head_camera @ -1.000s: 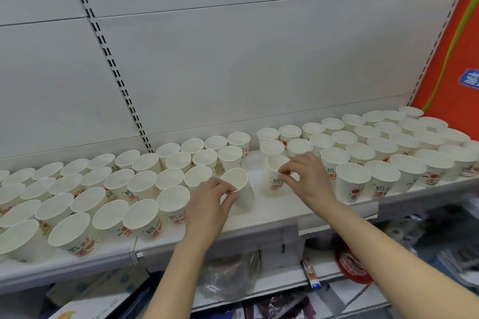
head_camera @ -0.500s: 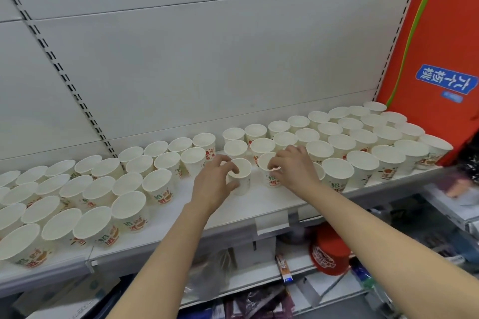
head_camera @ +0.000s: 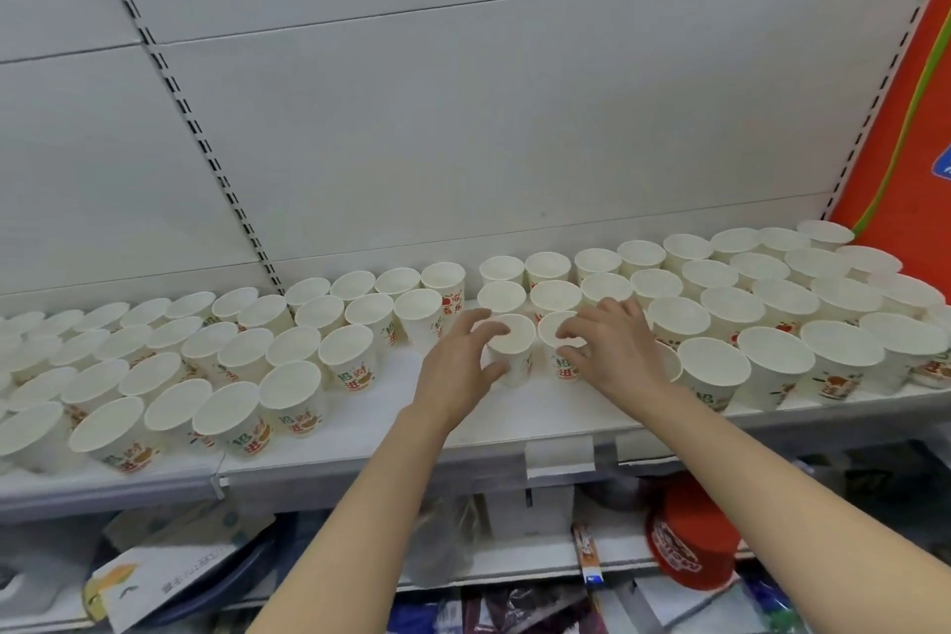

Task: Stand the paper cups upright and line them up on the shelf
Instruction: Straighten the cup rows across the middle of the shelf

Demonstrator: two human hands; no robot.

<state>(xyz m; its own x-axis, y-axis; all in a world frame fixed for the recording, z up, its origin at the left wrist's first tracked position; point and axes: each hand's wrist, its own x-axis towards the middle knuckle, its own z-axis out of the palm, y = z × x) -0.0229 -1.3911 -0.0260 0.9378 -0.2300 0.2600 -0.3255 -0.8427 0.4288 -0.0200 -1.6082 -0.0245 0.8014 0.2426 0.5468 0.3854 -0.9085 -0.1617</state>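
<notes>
Two bare hands work at the gap in the middle of a long white metal shelf [head_camera: 514, 422], where white paper cups with red and green print stand mouth-up in rows to either side. The left hand [head_camera: 458, 371] grips one upright white paper cup [head_camera: 510, 350], thumb low on the near wall and fingers curled over the far rim. The right hand [head_camera: 612, 355] pinches the rim of a second upright paper cup [head_camera: 558, 348], which stands just beside the first, to its right. Both held cups sit in the third row from the grey back panel [head_camera: 463, 118], directly in front of two cups of the second row. Each cup's long axis is vertical. The pending move likely turns on one relation: the left-hand cup lies closest to the open strip of shelf on its left, so the left hand appears best placed to square it against its right neighbour and the row behind.
</notes>
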